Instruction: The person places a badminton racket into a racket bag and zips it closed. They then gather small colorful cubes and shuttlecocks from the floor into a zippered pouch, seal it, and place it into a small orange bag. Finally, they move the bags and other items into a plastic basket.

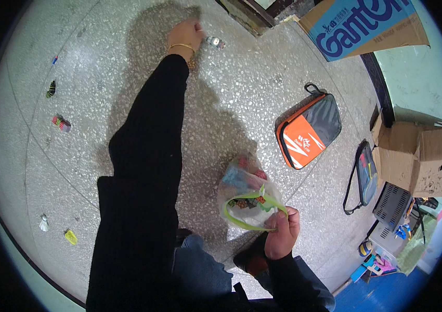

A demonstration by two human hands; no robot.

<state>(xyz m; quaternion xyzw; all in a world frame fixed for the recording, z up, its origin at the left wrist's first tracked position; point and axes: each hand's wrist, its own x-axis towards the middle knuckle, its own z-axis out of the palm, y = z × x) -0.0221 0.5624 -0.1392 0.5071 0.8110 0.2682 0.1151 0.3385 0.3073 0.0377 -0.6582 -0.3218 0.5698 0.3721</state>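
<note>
My right hand [283, 234] grips the lime-green rim of a translucent bag [227, 195], holding its mouth wide. Inside the bag lie several small patterned items [250, 202], and red and blue shapes show through its side. My left arm stretches far forward over the speckled floor. At its end my left hand [185, 38], with a bracelet at the wrist, is low over the floor with curled fingers. Just right of those fingers lies a small grey toy figure [215, 42], seemingly apart from them. Whether the left hand holds anything is hidden.
An orange and grey zip case [308, 130] lies right of the bag. Cardboard boxes [365, 29] [416, 156] and a strapped bag [365, 173] line the right. At left lie a shuttlecock [44, 223], a yellow piece [71, 236], a red-grey block [62, 123] and a striped dark object [51, 89].
</note>
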